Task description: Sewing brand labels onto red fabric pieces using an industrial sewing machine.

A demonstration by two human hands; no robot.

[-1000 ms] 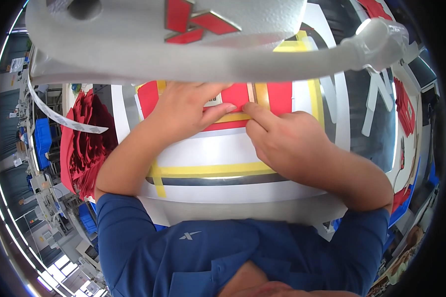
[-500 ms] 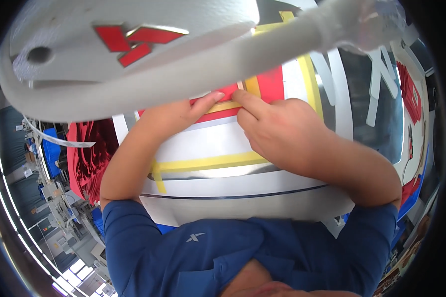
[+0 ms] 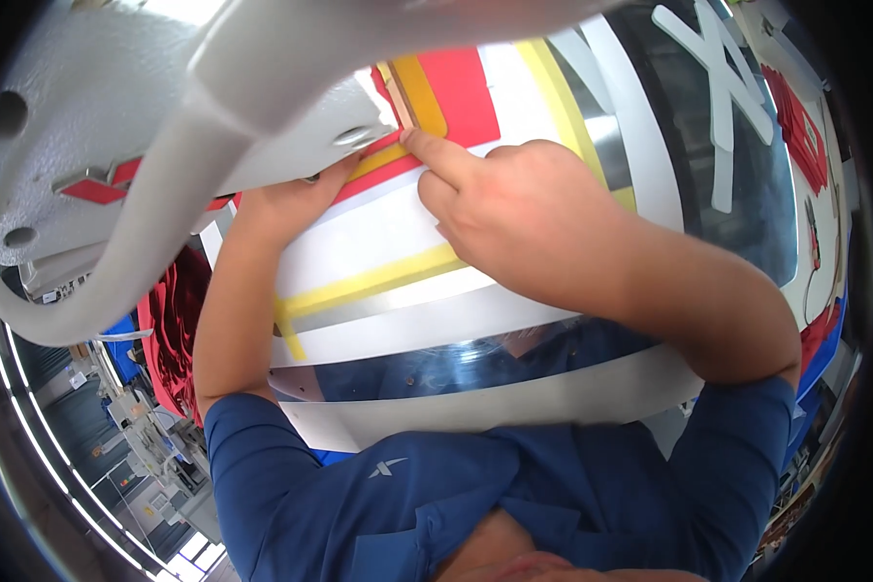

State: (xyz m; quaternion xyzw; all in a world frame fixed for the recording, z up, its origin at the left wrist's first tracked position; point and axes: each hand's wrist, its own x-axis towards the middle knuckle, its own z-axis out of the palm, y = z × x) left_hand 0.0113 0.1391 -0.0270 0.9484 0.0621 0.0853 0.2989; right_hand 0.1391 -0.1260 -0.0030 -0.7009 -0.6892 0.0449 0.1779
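A red cloth piece (image 3: 470,102) lies under a yellow-brown frame (image 3: 419,97) on a white board (image 3: 359,242) edged with yellow tape (image 3: 378,279). My right hand (image 3: 529,209) has its index finger stretched out, its tip touching the frame's inner corner beside the red cloth; the other fingers are curled under. My left hand (image 3: 296,209) rests at the left part of the frame, thumb along its near strip. Its other fingers are hidden beneath a grey machine head (image 3: 301,136), which overhangs the work.
A thick grey tube (image 3: 179,194) curves in front of the machine head. A shiny dark tabletop (image 3: 436,364) shows along the near side. White strips (image 3: 723,107) lie crossed at the right, near stacked red cloth (image 3: 795,126). More red cloth (image 3: 175,320) hangs at the left.
The white board has slid away from me, baring a dark shiny band at the near edge. Both hands have gone with it. The machine head appears farther left in view.
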